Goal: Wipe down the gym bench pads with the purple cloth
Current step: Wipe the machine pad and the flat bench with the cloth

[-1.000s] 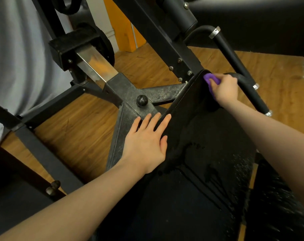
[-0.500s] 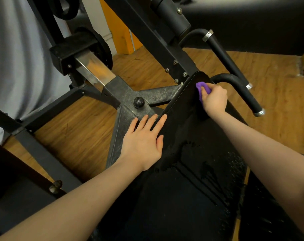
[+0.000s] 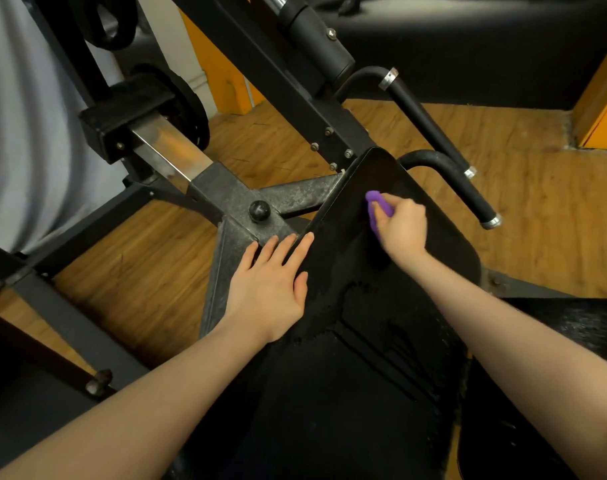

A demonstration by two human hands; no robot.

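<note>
- Underfoot we see a wood-plank floor [image 3: 503,202] running out to the right and to the left of the machine, with an orange panel [image 3: 603,109] at its far right edge and pale grey fabric [image 3: 25,116] filling the left side.
- Across the middle stands the black steel frame [image 3: 246,53] of the gym machine, its worn grey cross-brace [image 3: 232,199] carrying a round black knob [image 3: 259,211]; two foam-covered handles [image 3: 430,129] with silver end caps reach out to the right.
- Below us lies the black bench pad [image 3: 357,358], glossy, narrowing to a rounded far end just beside the frame's bolts.
- Our left hand [image 3: 271,285] rests flat on the pad's left edge, fingers straight and holding nothing, fingertips reaching over onto the brace.
- Our right hand [image 3: 404,226] is curled round the purple cloth [image 3: 376,206], pressing it onto the pad near its far end.
- We see no containers.
</note>
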